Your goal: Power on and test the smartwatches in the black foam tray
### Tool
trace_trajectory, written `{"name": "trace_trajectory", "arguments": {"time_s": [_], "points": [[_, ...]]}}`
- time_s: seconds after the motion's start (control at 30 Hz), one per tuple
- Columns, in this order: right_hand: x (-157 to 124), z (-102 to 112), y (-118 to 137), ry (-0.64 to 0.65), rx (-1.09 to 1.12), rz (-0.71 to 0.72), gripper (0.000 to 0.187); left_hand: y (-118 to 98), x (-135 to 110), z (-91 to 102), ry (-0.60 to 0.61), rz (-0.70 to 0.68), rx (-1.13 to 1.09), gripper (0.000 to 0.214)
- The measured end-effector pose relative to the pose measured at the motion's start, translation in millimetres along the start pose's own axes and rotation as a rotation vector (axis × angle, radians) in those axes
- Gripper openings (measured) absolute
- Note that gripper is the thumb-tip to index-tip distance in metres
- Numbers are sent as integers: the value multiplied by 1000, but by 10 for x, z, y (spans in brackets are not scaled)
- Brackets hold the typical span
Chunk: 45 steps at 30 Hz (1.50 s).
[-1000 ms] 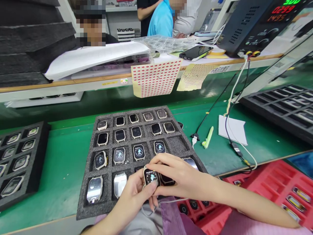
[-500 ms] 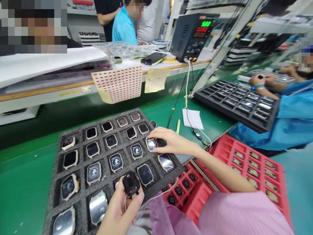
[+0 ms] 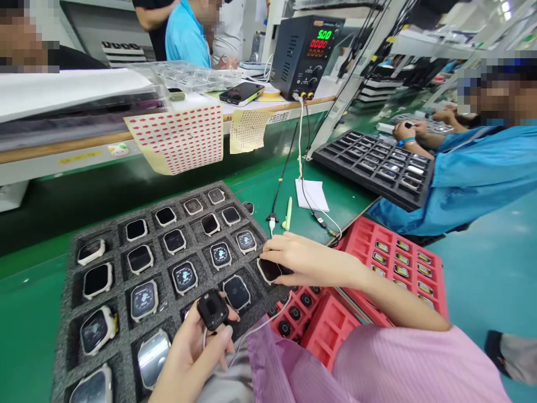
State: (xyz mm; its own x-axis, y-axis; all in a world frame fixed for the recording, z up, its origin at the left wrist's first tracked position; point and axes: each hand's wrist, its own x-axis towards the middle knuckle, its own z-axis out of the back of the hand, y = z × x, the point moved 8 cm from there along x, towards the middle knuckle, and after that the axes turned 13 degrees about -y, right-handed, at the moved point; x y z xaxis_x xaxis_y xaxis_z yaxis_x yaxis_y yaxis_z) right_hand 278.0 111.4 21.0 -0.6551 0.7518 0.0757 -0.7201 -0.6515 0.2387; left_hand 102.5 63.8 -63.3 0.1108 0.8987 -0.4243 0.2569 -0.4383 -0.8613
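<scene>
A dark grey foam tray (image 3: pixel 65 313) holds several square watch cases in its pockets, some with lit dials. Held in my left hand (image 3: pixel 191 350) is a black charging dock (image 3: pixel 212 309), its slotted face turned up and a white cable running from it. This hand hovers over the tray's near side, fingers closed around the dock. At the tray's right corner, my right hand (image 3: pixel 300 258) grips a dark-screened watch (image 3: pixel 269 271) by its edges; the fingers partly cover it. Just behind it, a watch with a lit dial (image 3: pixel 245 240) lies in its pocket.
Red trays (image 3: pixel 327 336) with small parts stand low at the right. A pale green pen (image 3: pixel 288 212), white paper (image 3: pixel 312 195) and cables lie on the green table. A power supply (image 3: pixel 306 59) stands on the shelf. A co-worker in blue sits right, beside another black tray (image 3: pixel 373 168).
My right hand has left the lit-dial watch and now grips the watch at the tray's near right corner. My left hand still holds the dock. The view has turned slightly right.
</scene>
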Motion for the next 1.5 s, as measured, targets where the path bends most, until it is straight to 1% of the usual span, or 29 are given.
{"name": "trace_trajectory", "arguments": {"time_s": [0.07,0.13,0.2,0.23,0.3,0.37,0.43,0.53,0.63,0.93,1.17,1.5], "points": [[28,59,40,-38,64,6,31,-26,9,-27,55,13,-23,44],[83,166,134,-120,199,13,34,-52,14,-53,118,17,-32,39],[161,238,280,-212,356,44,37,-76,12,-78,173,14,-24,38],[205,229,371,-236,413,76,38,-87,10,-85,189,12,-22,40],[302,125,556,-244,443,153,39,-105,6,-92,205,15,-31,44],[401,-12,683,-248,390,205,38,-132,8,-82,190,5,-62,45],[482,-106,740,-258,321,226,35,-156,15,-73,171,-13,-81,42],[540,-152,786,-235,249,276,31,-164,38,-64,132,-30,-55,35],[544,-142,817,-205,239,325,30,-151,70,-55,94,-32,-21,30],[508,-141,826,-304,344,304,29,-161,51,-64,177,-61,-45,16],[481,-141,787,-365,428,282,34,-182,23,-72,166,-8,-68,18],[472,-170,757,-324,423,252,38,-118,35,-63,187,-7,-19,24]]}}
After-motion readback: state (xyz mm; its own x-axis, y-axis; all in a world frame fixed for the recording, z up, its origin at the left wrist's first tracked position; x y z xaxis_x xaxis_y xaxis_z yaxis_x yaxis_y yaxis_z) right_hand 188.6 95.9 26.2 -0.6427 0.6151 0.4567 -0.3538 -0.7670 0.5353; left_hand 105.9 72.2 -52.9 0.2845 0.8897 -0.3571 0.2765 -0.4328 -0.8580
